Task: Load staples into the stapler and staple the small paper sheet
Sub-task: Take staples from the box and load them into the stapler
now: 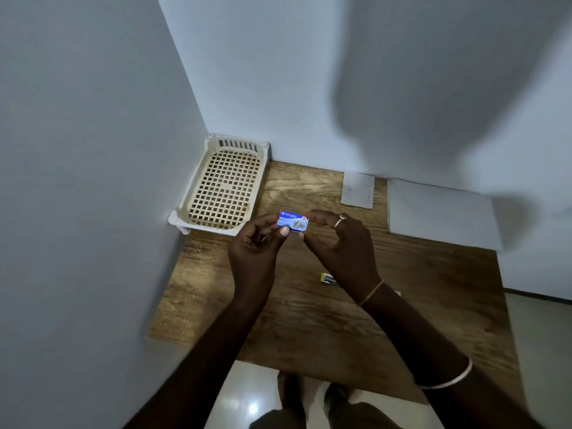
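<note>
Two bare forearms are extended forward from the lower edge of the view and are brought together above the middle of a wooden table (309,320). A small blue staple box (293,222) is held in the air between the hands, its printed face turned up toward the camera. The left hand (253,252) is curled, with the thumb pressed on the box's near left corner and the other fingers folded behind it. The right hand (340,243) is arched over the box's right end, its fingertips bent down to the box; how firmly that end is gripped cannot be told. A ring is worn on one finger of the right hand, and thin bands are seen on the right wrist and forearm.

A small object with a yellow end (328,278), possibly the stapler, is laid on the table just right of the right wrist; it is too small to be identified. A small paper sheet (357,190) is laid flat near the far edge, with a larger white sheet (439,212) to its right. A cream plastic basket (223,187) is set in the far left corner, against both walls.
</note>
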Tool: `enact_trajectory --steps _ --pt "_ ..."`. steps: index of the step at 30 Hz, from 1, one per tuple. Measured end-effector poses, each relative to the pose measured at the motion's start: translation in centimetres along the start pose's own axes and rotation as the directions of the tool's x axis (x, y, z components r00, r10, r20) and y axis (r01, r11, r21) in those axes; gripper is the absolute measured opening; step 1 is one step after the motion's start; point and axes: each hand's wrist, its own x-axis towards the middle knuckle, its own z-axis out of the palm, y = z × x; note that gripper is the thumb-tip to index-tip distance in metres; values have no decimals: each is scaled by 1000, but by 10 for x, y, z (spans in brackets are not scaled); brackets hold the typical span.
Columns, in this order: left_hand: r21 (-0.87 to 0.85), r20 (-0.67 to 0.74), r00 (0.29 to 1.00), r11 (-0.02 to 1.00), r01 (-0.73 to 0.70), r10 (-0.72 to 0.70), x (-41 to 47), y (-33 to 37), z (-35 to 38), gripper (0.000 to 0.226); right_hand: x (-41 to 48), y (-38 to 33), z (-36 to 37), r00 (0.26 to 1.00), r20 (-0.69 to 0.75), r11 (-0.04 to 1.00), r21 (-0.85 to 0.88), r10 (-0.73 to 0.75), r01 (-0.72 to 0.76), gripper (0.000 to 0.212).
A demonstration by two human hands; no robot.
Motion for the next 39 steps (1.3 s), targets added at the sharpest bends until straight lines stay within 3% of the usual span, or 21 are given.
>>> enact_trajectory --steps 12,22,28,35,39 --pt "-191 181 982 981 -24 59 -40 10 21 35 -55 -1 -50 997 -82 999 39 -5 9 35" --pt "-179 181 974 979 -101 134 -51 18 22 26 -69 0 -64 993 -118 983 182 8 14 33" --pt "-149 167 980 985 -83 108 -54 20 20 15 -77 1 -65 998 -63 965 262 -18 34 38" --pt "-161 193 974 983 -90 121 -59 26 21 20 -78 3 -68 994 -101 965 255 -43 68 15" --pt "-156 235 956 978 -142 176 -59 33 22 28 -77 3 -69 994 -104 979 198 -33 53 13"
